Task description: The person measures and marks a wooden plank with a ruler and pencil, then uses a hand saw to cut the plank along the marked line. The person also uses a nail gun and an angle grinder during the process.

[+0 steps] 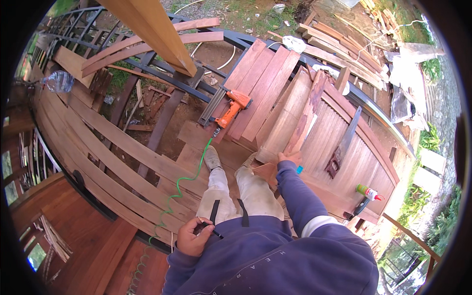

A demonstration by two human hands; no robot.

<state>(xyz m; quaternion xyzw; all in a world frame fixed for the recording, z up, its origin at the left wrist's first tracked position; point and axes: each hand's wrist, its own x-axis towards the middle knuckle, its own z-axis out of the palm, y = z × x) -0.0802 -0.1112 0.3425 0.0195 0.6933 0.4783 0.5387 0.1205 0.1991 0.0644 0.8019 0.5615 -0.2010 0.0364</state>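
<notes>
Close to my waist, my left hand [193, 237] is closed around a slim black pen [216, 233], its end pointing right. My right hand [291, 157] reaches forward, its fingers curled at the near end of a narrow reddish wooden board [307, 115]; part of the grip is hidden. That board lies beside a wider, paler plank [286, 118], on top of a slatted wooden panel [324, 132]. A handsaw [344, 145] with a dark wooden handle rests on the panel to the right of my right hand.
An orange nail gun [231, 112] with a coiled green air hose [179, 184] lies ahead on reddish boards [265, 91]. A green bottle with a red cap [368, 191] sits at right. A wooden post [157, 37] rises ahead. Gaps open between curved planks [115, 132] at left.
</notes>
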